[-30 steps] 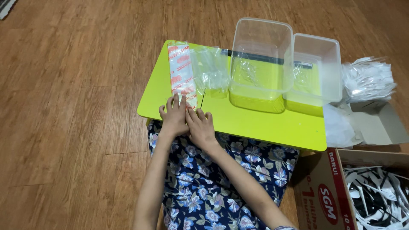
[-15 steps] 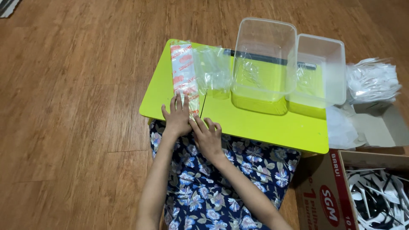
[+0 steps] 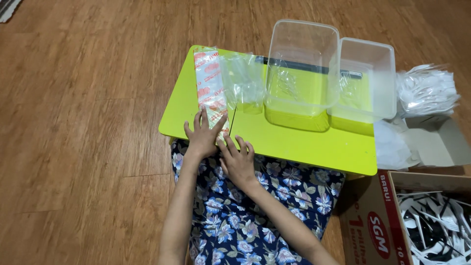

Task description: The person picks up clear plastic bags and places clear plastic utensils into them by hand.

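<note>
Both hands lay flat, fingers spread, gripping nothing: left hand (image 3: 202, 137) on the printed packet (image 3: 210, 88) at the counter's (image 3: 304, 142) near edge, right hand (image 3: 238, 159) just beside.

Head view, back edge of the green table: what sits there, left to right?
Long red-and-white printed packet → clear plastic bags → larger clear tub → smaller clear tub → off the table, a pile of white plastic cutlery in a bag.
</note>
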